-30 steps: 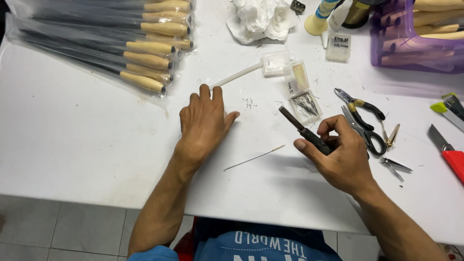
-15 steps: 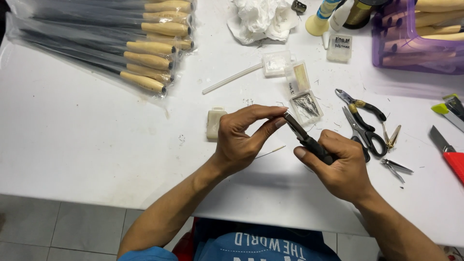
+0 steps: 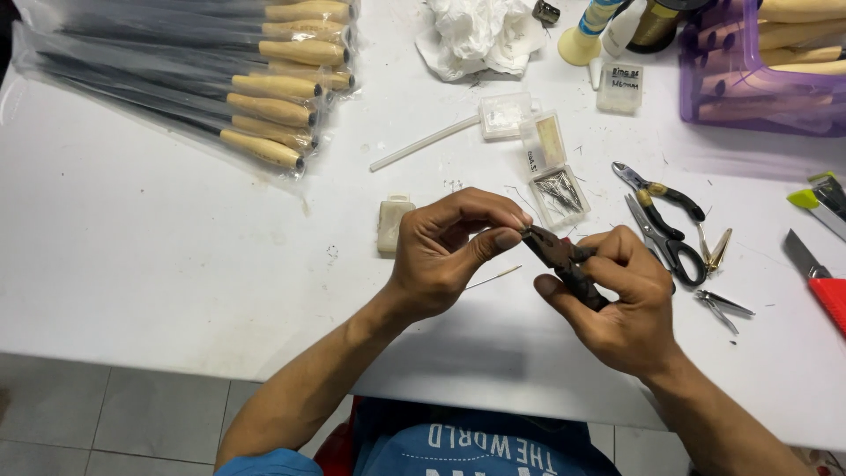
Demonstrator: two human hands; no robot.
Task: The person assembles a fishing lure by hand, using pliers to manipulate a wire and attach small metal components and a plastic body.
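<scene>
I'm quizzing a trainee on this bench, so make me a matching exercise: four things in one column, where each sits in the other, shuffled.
Things:
1. dark pliers
2. wooden-handled tools
3. purple bin
4. crumpled white cloth

Places:
A. far right corner of the table
B. gripped in the right hand
C. bagged in clear plastic, far left
D. top middle of the table

Pairs: 1-B, 2-C, 3-A, 4-D

Bagged wooden-handled tools [image 3: 264, 97] lie top left on the white table [image 3: 132, 247]. Crumpled tissue [image 3: 480, 35], small clear boxes [image 3: 557, 194], scissors [image 3: 665, 242], a purple bin [image 3: 749, 97] and a cream block [image 3: 393, 222] lie around.
</scene>
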